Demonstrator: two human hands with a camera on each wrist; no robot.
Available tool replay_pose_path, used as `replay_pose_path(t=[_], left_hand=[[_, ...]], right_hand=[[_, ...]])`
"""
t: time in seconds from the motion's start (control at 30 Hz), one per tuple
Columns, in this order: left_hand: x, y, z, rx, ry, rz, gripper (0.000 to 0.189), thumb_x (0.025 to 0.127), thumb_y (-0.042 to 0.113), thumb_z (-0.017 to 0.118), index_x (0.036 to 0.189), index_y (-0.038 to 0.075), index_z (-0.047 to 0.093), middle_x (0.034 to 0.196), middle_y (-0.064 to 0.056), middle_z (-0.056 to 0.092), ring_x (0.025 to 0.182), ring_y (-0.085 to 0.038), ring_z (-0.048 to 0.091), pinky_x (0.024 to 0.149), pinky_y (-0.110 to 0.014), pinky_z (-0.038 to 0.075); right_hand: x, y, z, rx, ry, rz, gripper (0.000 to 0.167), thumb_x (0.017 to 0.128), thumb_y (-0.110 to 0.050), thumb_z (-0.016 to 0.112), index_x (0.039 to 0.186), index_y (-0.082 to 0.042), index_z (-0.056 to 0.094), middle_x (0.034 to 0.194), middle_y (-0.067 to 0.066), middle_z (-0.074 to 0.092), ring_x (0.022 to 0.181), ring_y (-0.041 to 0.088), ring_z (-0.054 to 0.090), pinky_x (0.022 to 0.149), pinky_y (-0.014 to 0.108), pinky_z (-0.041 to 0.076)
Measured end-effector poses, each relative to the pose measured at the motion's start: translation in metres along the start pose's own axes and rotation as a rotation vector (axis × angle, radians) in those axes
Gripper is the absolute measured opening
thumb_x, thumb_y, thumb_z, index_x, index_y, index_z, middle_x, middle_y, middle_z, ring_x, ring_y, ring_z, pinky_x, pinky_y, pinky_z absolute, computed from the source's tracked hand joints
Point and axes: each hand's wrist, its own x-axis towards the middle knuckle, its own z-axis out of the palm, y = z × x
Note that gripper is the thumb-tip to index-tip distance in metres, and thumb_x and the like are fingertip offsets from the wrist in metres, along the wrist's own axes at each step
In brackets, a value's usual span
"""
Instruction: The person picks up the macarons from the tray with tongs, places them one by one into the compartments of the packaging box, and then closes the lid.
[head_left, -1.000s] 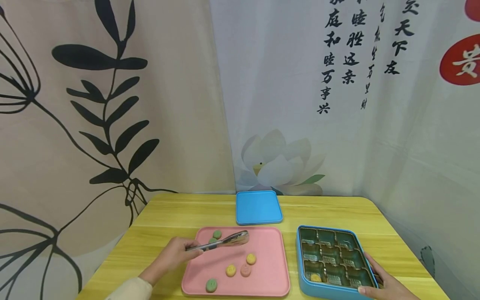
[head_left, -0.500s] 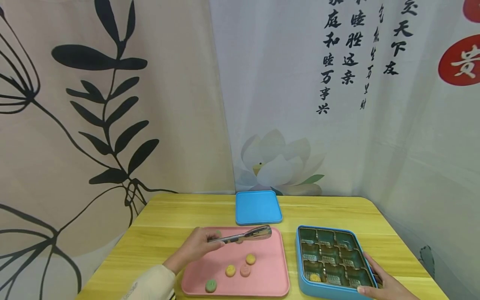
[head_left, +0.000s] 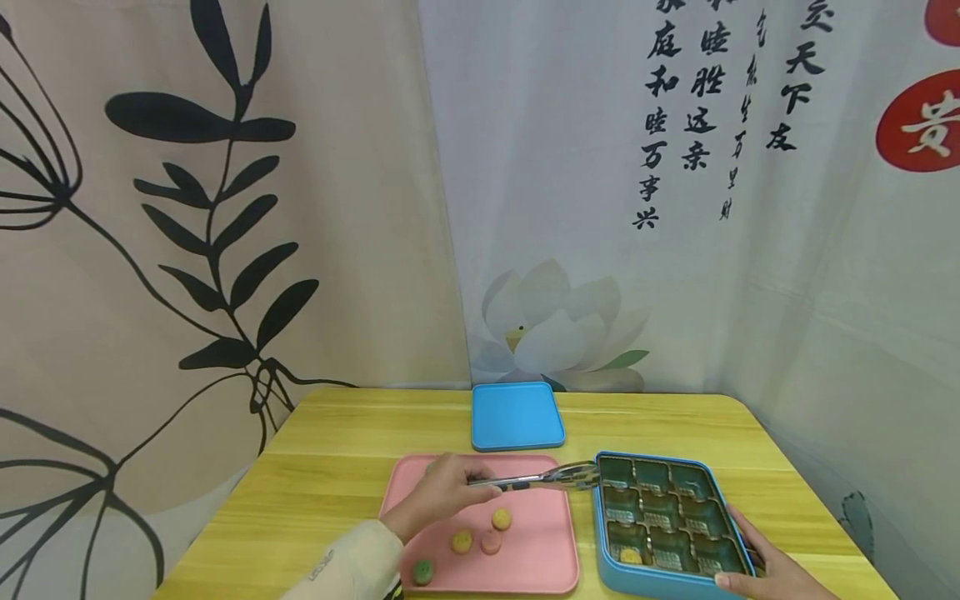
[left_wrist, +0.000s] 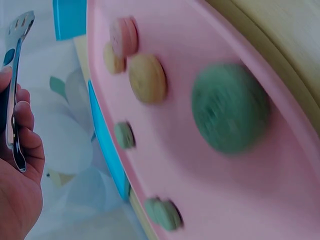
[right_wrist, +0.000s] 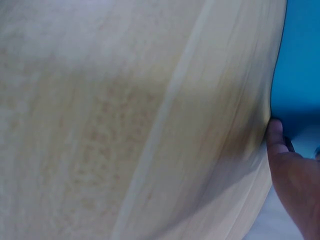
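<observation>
My left hand (head_left: 442, 493) grips metal tongs (head_left: 576, 476) by the handle. The tong heads reach over the pink tray's right edge to the left rim of the blue box (head_left: 637, 573); I cannot tell whether anything is between them. In the left wrist view the slotted head of the tongs points upward. On the pink tray (head_left: 540, 550) lie a pink macaron (head_left: 491, 542), two yellow macarons (head_left: 461, 542) and several green macarons (left_wrist: 230, 107), some hidden by my left hand in the head view. My right hand (head_left: 776, 567) holds the box's near right corner, thumb at the rim.
The box has a dark plastic insert (head_left: 662, 510) divided into several compartments. A yellow macaron (head_left: 631, 555) sits in the near left one. Behind the tray lies a blue lid-like panel (head_left: 517, 415) on the wooden table (head_left: 637, 423). A printed curtain (head_left: 375, 208) hangs at the back.
My left hand has carried the tongs rightward, from over the green macarons at the tray's far left to the box's left rim. My right hand and the box stay put.
</observation>
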Motion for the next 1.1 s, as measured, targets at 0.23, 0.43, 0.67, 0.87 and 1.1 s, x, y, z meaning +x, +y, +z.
replay_pose_path(t=[0.23,0.43,0.67,0.87,1.1], left_hand=[[0.012,0.014,0.023,-0.045,-0.044,-0.009,0.007,0.088,0.024,0.077,0.082,0.021,0.076,0.069,0.010,0.066,0.060,-0.005,0.049,0.055,-0.021,0.042],[0.021,0.027,0.042,-0.044,-0.068,0.033,0.006,0.087,0.022,0.078,0.082,0.019,0.076,0.065,0.012,0.063,0.051,-0.003,0.040,0.047,-0.019,0.032],[0.025,0.039,0.064,-0.053,-0.091,0.077,0.005,0.085,0.019,0.080,0.081,0.018,0.077,0.068,0.015,0.065,0.058,0.000,0.045,0.051,-0.019,0.038],[0.028,0.044,0.076,-0.022,-0.111,0.103,0.003,0.084,0.018,0.081,0.085,0.016,0.079,0.072,0.019,0.067,0.065,0.003,0.052,0.057,-0.018,0.046],[0.029,0.044,0.084,0.041,-0.099,0.150,0.006,0.082,0.017,0.082,0.086,0.013,0.079,0.072,0.020,0.067,0.063,0.007,0.051,0.058,-0.015,0.046]], right_hand=[[0.001,0.003,-0.001,0.007,-0.006,-0.010,0.092,0.105,-0.031,0.050,0.151,0.001,-0.023,0.146,0.049,-0.009,0.130,0.069,0.009,0.094,0.068,0.037],[0.000,0.003,-0.001,0.019,-0.012,-0.012,0.091,0.105,-0.030,0.049,0.150,0.002,-0.024,0.145,0.050,-0.010,0.129,0.070,0.008,0.093,0.070,0.037],[0.000,0.003,0.000,0.025,-0.017,-0.015,0.091,0.106,-0.030,0.048,0.149,0.002,-0.025,0.143,0.051,-0.009,0.128,0.070,0.013,0.092,0.069,0.038],[0.002,0.005,-0.002,0.030,-0.021,-0.013,0.093,0.105,-0.031,0.049,0.149,0.002,-0.025,0.143,0.051,-0.009,0.127,0.071,0.012,0.091,0.070,0.038],[0.009,0.014,-0.006,0.022,-0.022,0.002,0.096,0.104,-0.034,0.051,0.148,-0.001,-0.028,0.145,0.049,-0.011,0.129,0.070,0.007,0.093,0.070,0.036]])
